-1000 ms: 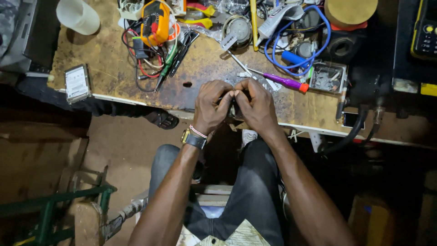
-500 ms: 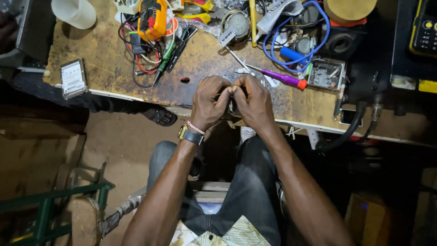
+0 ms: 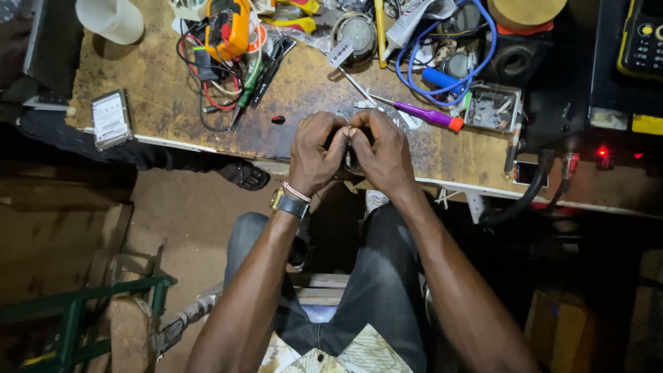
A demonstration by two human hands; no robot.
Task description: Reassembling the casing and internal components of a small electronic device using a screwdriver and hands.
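At the near edge of the worn wooden workbench point(image 3: 173, 90), both hands are brought together over a small dark part point(image 3: 351, 160). Left hand point(image 3: 315, 153) and right hand point(image 3: 385, 155) are curled with fingers clenched round it, thumbs meeting at the top; the part sits between them, just at the bench edge, above the person's lap. Most of it is hidden by the fingers, so its exact kind cannot be told.

Judgement on handling: the part looks small and light, likely rigid, with some metal glint. It would seem easy to drop and possibly delicate, so a pinch at its outer edges with fingertips, as shown, appears the sound hold. Palm pressure looks unnecessary.

A wristwatch point(image 3: 289, 204) and thin band sit on the left wrist.

Beyond the hands, near but not touching: a purple-handled screwdriver point(image 3: 423, 114), a small open tray of bits point(image 3: 492, 108), a blue cable point(image 3: 442, 48), and an orange meter point(image 3: 231, 27) with red and black leads. A hard drive point(image 3: 110, 119) lies at the bench's left edge, well apart; a white cup point(image 3: 114, 18) stands at the far corner
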